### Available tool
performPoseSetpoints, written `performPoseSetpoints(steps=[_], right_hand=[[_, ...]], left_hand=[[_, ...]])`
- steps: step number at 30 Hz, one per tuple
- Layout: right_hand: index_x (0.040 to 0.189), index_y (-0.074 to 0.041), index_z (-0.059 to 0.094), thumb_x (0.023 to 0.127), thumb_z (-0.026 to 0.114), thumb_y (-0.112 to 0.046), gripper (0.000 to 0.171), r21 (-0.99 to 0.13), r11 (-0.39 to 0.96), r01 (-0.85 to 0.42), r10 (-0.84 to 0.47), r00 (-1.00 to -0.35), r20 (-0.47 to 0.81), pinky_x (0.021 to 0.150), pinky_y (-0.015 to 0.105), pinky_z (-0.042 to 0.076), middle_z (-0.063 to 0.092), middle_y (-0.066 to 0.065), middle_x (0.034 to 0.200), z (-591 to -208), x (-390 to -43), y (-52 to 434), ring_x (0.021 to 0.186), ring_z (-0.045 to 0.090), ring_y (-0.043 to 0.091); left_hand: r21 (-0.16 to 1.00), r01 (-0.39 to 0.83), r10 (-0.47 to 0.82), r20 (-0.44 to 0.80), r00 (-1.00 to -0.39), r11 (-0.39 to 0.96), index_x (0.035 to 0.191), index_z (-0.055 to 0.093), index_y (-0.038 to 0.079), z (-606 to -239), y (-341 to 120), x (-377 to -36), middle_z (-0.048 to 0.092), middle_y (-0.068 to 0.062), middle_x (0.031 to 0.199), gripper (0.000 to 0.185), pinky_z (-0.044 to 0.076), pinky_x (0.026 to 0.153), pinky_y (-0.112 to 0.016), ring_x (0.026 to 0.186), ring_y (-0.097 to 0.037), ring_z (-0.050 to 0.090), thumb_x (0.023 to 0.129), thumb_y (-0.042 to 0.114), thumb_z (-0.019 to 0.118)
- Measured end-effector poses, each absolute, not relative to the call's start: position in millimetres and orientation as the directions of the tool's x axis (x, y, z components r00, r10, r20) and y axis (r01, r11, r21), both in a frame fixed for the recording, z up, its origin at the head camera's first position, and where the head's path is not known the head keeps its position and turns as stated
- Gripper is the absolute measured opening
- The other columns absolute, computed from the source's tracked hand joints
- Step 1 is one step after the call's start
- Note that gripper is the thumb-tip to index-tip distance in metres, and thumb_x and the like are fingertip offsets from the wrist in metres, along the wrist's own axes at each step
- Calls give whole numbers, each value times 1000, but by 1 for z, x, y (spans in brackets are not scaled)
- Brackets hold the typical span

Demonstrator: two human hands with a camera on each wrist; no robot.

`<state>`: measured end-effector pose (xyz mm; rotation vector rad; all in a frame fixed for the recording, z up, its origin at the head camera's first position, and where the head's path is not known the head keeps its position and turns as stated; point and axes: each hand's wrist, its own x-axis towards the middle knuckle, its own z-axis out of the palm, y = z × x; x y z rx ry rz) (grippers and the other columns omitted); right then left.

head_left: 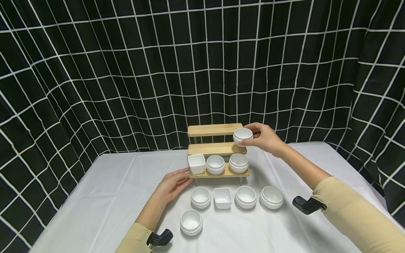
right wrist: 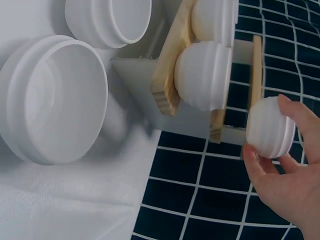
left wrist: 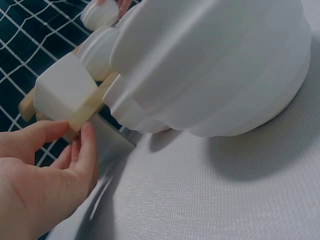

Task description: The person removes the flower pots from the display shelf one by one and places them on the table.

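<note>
In my right hand (head_left: 268,140) is a small white round bowl (head_left: 243,135), gripped between thumb and fingers at the right end of a wooden three-tier shelf. In the head view the bowl overlaps the ends of the top board (head_left: 213,130) and middle board (head_left: 215,149). My left hand (left wrist: 55,175) pinches the left end of the lowest board (left wrist: 93,107). On that board stand a white square bowl (head_left: 197,164) and two round ones, a middle bowl (head_left: 216,165) and a right-hand bowl (head_left: 238,163).
On the white tablecloth (head_left: 104,196) before the shelf stand a square bowl (head_left: 223,198) and several round ones, including a right-end bowl (head_left: 272,197) and a nearer bowl (head_left: 191,222). A black curtain with white grid lines (head_left: 177,70) hangs behind the table.
</note>
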<state>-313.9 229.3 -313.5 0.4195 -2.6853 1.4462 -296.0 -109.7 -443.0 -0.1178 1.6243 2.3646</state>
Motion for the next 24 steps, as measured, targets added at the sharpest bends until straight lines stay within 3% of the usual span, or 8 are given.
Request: performPoseSetpoints(steps=[16,24], right_hand=[[146,9,51,91,82,-11,66,-820,499,-281,-235,-955,184,82,14,59,64,26,133,-307,-295,227,100,68,14],[145,8,52,91,83,-10,66,-826,475,-303,-254,-946,201,83,17,59,66,24,131,-306,-281,223,101,69,13]], left_hand=[[912,-250,181,-199,-963,-327,147,45,-19,-441,-109,-292,49,-38,148,45,59,108,-31,122,-30,67,104,-9,53],[911,-248,183,-195,-963,-330,147,46,-19,-440,-110,-292,50,-38,147,45,59,108,-31,117,-28,68,104,-9,52]])
